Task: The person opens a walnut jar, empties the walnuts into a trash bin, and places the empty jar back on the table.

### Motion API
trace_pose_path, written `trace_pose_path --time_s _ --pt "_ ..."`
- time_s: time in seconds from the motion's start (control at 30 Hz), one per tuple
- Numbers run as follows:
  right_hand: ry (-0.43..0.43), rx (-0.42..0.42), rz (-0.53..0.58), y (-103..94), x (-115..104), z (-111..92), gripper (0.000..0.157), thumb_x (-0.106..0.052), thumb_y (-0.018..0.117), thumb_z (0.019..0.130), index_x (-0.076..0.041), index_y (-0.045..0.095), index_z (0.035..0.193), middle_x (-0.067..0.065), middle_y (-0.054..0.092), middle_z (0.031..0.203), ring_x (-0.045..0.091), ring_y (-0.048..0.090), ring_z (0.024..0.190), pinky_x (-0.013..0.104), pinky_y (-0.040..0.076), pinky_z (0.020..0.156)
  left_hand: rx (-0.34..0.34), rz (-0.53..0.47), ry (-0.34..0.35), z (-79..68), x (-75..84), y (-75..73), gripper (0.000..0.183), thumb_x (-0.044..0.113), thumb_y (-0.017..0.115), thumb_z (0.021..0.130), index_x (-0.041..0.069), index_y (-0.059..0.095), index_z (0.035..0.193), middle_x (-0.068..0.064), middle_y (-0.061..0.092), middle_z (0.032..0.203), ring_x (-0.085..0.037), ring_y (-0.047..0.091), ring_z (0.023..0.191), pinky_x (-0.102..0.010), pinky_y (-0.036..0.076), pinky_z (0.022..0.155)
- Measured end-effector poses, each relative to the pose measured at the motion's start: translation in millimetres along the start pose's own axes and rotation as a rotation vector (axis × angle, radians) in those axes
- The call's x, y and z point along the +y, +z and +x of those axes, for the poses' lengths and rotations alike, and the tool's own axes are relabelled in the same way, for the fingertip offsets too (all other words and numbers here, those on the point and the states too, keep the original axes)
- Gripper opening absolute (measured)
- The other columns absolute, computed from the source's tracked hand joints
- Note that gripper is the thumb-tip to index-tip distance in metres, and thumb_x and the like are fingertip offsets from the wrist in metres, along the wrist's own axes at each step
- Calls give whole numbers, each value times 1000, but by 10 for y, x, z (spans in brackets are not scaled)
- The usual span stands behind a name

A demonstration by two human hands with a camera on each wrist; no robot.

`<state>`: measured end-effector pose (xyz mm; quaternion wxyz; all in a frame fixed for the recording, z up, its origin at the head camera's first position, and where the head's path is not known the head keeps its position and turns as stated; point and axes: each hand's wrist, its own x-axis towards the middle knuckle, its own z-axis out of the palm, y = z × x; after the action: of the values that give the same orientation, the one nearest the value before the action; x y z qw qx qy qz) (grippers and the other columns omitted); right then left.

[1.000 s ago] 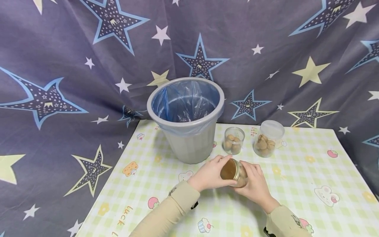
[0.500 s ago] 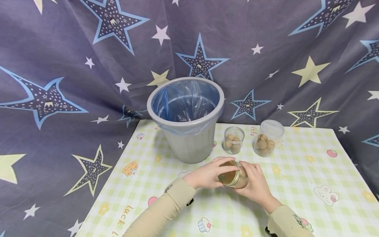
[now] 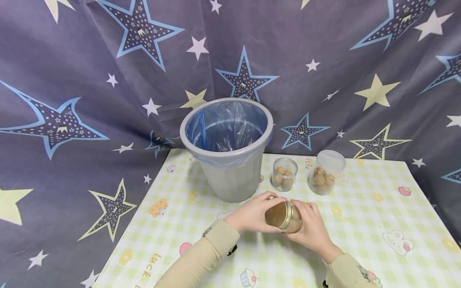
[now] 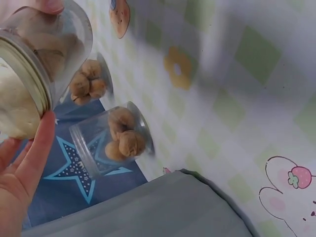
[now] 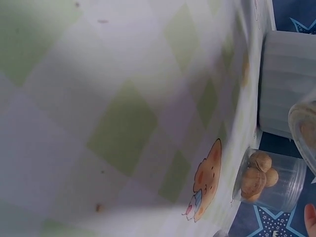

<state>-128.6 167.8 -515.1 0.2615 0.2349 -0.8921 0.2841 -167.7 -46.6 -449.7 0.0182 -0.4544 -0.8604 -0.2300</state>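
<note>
In the head view, our 2 hands share 1 tilted glass jar (image 3: 296,221). Our left grip (image 3: 253,216) is clamped on its gold lid (image 3: 276,215), and our right grip (image 3: 311,229) is curled round the glass. The jar sits between both grips, lid end toward the left; we cannot tell whether it touches the bench (image 3: 360,224). Just beyond the left grip stands a grey bin (image 3: 234,182) with a clear liner (image 3: 227,126). Ahead of the grips is a low clear container (image 3: 284,175) of walnuts, and beyond the right grip a taller container (image 3: 328,164) holds more.

In the left wrist view, our left fingers (image 4: 43,129) touch the lid's banded rim, and the lid is seated on the jar, with brown pieces behind the glass. We judge the step to be working the lid by hand, though we cannot tell which way it turns. The next move likely calls for a twist by the left grip while the right grip steadies the glass; too steep a tilt could spill the contents once unlidded.

In the right wrist view, only the jar's edge shows; this view alone does not tell us how the right grip closes.
</note>
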Motion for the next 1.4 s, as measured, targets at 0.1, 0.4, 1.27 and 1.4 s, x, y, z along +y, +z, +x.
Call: trace_pose_path --time_s 0.1,0.4,1.27,1.4 --pt "0 -1 -4 1 -18 -25 101 -27 96 36 0 52 123 13 62 115 21 47 96 41 46 76 22 -14 -62 -25 31 37 81 46 80 70 19 46 138 -3 52 120 -14 57 104 -21 47 91" --pt "-3 -1 -21 -3 -18 -53 103 -28 96 35 1 52 123 15 62 114 22 46 97 42 47 76 -46 14 -162 -42 68 72 104 56 79 66 23 27 149 -5 48 130 -17 55 111 -27 49 91" --pt "-40 -5 7 39 4 -15 102 -32 95 36 -1 53 123 13 62 114 21 46 95 39 46 75 -47 74 136 -37 -80 -3 72 31 80 74 19 48 138 -10 42 138 -23 42 127 -30 37 107" --pt "-40 5 12 27 30 4 101 -30 95 35 -1 53 123 14 62 113 23 47 95 39 45 76 -39 43 107 -1 -108 23 79 34 83 70 20 46 138 -8 43 135 -20 46 122 -28 39 104"
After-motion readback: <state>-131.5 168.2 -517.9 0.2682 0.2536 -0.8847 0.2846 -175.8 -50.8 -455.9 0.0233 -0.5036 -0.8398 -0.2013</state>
